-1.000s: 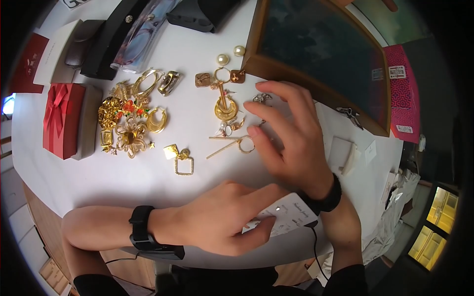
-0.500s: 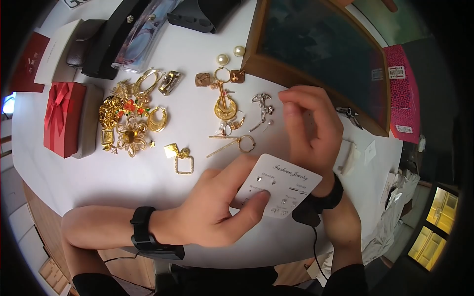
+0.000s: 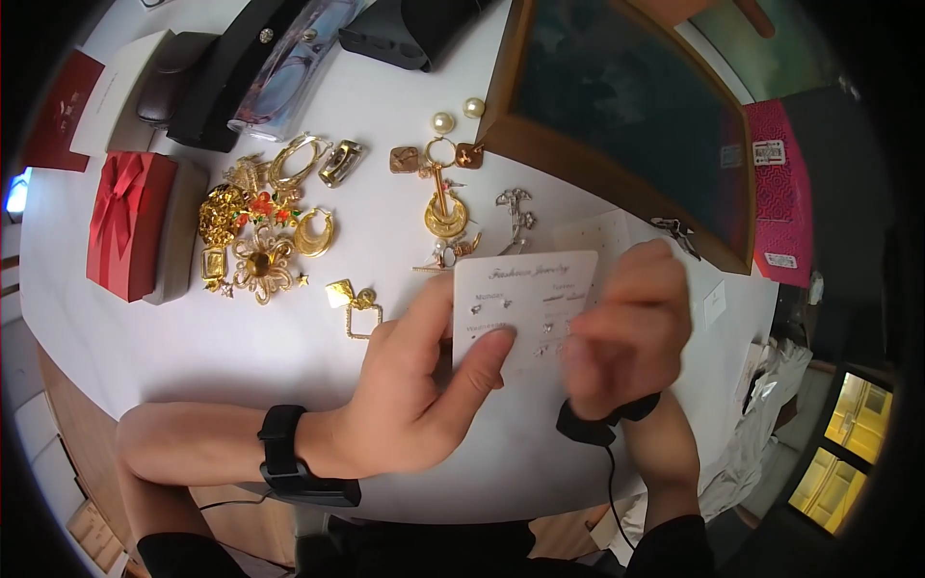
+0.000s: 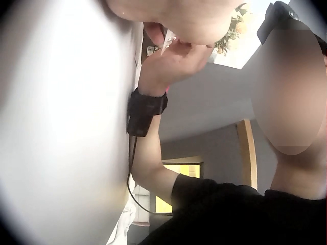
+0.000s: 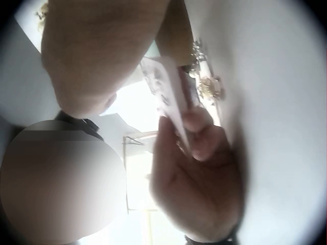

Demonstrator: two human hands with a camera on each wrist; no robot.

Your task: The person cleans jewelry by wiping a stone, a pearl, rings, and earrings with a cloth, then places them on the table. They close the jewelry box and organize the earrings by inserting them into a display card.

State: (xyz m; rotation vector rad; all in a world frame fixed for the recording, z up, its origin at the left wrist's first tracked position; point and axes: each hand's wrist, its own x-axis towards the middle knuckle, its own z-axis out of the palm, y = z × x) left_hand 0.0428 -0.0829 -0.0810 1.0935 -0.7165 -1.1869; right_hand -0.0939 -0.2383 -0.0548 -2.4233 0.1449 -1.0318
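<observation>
My left hand [image 3: 405, 385] grips a white earring card [image 3: 525, 284] printed "Fashion Jewelry", with its thumb across the front. Small silvery stud earrings sit in rows on the card. Beside the card's right edge is my right hand [image 3: 631, 328], blurred, with fingers bent; I cannot tell whether they pinch anything. In the right wrist view the card [image 5: 166, 84] stands on edge between thumb and fingers of the left hand [image 5: 196, 178]. Beyond it lie silver earrings [image 3: 515, 207], gold crescent earrings [image 3: 446, 217] and two pearl earrings [image 3: 443, 122].
Left on the white table, a pile of gold jewelry [image 3: 260, 246] lies near a red box with a bow [image 3: 125, 226]. A square gold earring [image 3: 363, 323] is nearer me. Glasses cases [image 3: 231, 77] line the back; a large wooden-framed case [image 3: 617, 193] fills the back right.
The card has risen and turned more upright toward me, now covering part of the gold pin-and-ring piece. My right hand has moved down to the card's right edge.
</observation>
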